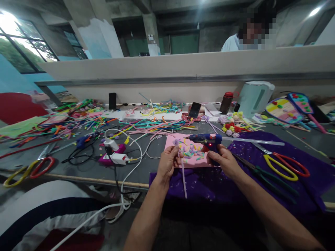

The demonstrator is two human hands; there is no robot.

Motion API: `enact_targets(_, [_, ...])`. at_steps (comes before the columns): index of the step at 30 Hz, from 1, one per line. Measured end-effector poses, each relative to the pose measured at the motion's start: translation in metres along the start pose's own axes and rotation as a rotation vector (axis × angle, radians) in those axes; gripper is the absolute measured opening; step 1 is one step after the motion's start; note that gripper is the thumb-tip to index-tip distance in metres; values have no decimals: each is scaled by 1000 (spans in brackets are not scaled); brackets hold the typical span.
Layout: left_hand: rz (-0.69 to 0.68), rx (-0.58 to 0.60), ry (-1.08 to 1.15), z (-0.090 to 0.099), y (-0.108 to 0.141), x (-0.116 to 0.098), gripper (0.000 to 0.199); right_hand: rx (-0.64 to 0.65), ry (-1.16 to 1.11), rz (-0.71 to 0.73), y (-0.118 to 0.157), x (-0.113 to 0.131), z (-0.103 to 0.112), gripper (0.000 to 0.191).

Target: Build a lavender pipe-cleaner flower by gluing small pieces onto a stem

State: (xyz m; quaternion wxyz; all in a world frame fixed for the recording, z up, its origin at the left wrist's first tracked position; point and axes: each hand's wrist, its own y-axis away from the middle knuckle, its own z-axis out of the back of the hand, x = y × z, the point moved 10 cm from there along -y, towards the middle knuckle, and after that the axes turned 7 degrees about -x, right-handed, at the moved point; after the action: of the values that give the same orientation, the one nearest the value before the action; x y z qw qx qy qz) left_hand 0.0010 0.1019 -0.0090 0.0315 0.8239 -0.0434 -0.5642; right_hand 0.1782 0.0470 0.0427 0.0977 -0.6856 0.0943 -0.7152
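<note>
My left hand (pixel 169 161) pinches a lilac pipe cleaner (pixel 184 179) whose tail hangs down below the fingers. A small lilac curled tip (pixel 176 142) stands above the thumb. In my right hand (pixel 221 158) is a blue glue gun (pixel 213 139), fingers wrapped round its grip, with a red light lit. Its dark nozzle points left toward the lilac tip, a little apart from it. From the gun's back sticks a long clear glue stick (pixel 253 141). Beneath both hands lies a pink sheet (pixel 170 139) strewn with short coloured pieces, on a purple cloth (pixel 199 184).
Scissors (pixel 281 167) and dark green-handled pliers (pixel 274 179) lie right; more scissors (pixel 42 165) lie left. A power strip (pixel 112 157) with cables and a second blue glue gun (pixel 82 141) sit left. Pipe cleaners (pixel 157 125) line the back. A person (pixel 231 42) is beyond the partition.
</note>
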Motion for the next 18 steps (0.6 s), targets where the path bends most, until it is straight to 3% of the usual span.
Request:
enact_targets(11, [34, -41, 42, 2, -4, -1, 27, -14, 10, 4, 1, 2, 5, 26])
enact_targets(18, [142, 70, 162, -2, -2, 6, 28, -4, 12, -3, 0, 2, 3, 27])
